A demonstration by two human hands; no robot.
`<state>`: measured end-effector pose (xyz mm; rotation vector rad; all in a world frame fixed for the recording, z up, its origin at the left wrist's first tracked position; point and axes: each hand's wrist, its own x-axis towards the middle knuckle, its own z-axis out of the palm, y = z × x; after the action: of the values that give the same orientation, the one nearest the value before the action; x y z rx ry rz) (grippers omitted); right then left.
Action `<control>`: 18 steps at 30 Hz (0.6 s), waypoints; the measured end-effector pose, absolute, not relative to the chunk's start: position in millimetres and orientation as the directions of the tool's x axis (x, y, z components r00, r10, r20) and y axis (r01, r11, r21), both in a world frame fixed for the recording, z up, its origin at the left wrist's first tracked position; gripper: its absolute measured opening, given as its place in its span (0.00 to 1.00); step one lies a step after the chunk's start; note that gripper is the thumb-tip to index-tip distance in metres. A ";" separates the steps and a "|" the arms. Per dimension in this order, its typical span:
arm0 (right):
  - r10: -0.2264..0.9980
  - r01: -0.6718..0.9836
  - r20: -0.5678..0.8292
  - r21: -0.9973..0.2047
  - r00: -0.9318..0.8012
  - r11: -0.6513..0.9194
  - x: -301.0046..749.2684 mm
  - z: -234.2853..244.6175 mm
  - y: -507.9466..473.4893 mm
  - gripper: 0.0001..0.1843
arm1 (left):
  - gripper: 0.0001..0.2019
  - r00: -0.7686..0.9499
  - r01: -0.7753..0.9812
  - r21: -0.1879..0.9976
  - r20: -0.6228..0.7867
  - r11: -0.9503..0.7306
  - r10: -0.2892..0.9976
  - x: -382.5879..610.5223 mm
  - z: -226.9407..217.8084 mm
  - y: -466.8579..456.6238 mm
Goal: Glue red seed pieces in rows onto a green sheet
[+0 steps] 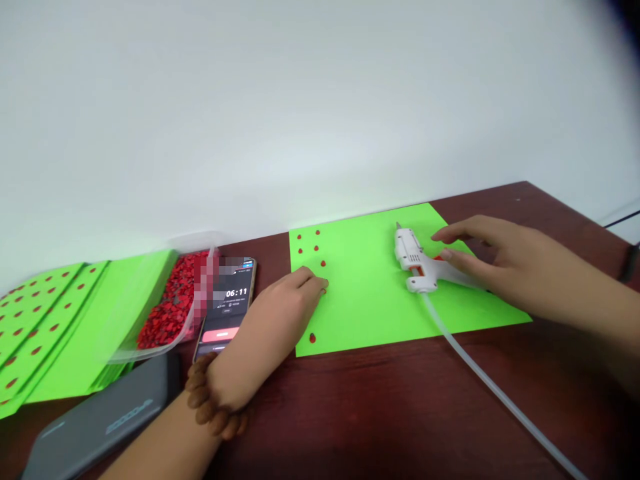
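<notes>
Green sheets: a fanned stack of green sheets (55, 340) is laid at the far left of the frame, with rows of red dots seen on the upper ones.

Red granules: a clear plastic bag (173, 347) filled with red granules (167, 310) is placed just right of the stack, its top edge blurred and partly pixelated.

Power bank: a dark grey power bank (100, 420) is laid at the lower left, below the stack and the bag.

Phone: a smartphone (230, 300) is placed beside the bag, with 06:11 displayed on its screen; its lower end is hidden by the left wrist.

Left hand: the left hand (283, 313) is held at lower centre, with a wooden bead bracelet (213, 403) worn on the wrist. The fingers are curled together, their tips touching the sheet at a red dot; whether anything is gripped cannot be told.

Green sheet: a single green sheet (370, 283) is laid flat on the dark reddish-brown desk (450, 393), with small red dots (317, 248) set in two columns along its left side.

Glue gun: a white hot glue gun (413, 257) is laid on the sheet, right of centre.

Right hand: the right hand (500, 257) is held open at the right, fingers spread just over the gun's rear, not wrapped around it. A dark band (629, 262) is worn on the wrist.

Cord: a white cord (500, 393) is run from the gun to the lower right corner.
</notes>
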<state>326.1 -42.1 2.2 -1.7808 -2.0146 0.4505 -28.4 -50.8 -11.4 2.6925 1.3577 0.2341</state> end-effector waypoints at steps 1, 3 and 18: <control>0.990 0.857 0.095 -0.497 -0.099 0.134 326.3 2.1 -42.1 0.28 | 0.12 0.572 0.799 0.166 0.087 -0.578 0.816 -28.2 -11.2 -50.6; 0.989 0.858 0.104 -0.495 -0.102 0.140 326.8 1.5 -41.9 0.27 | 0.11 0.546 0.821 0.144 0.082 -0.552 0.834 -26.9 -10.0 -50.6; 0.989 0.867 0.106 -0.479 -0.100 0.139 326.8 0.2 -41.9 0.29 | 0.11 0.548 0.829 0.081 0.077 -0.553 0.833 -15.5 -10.6 -53.1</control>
<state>326.8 -41.9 0.2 -1.7815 -2.0252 0.4173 -15.5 -53.1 -10.6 2.7331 1.4682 0.1644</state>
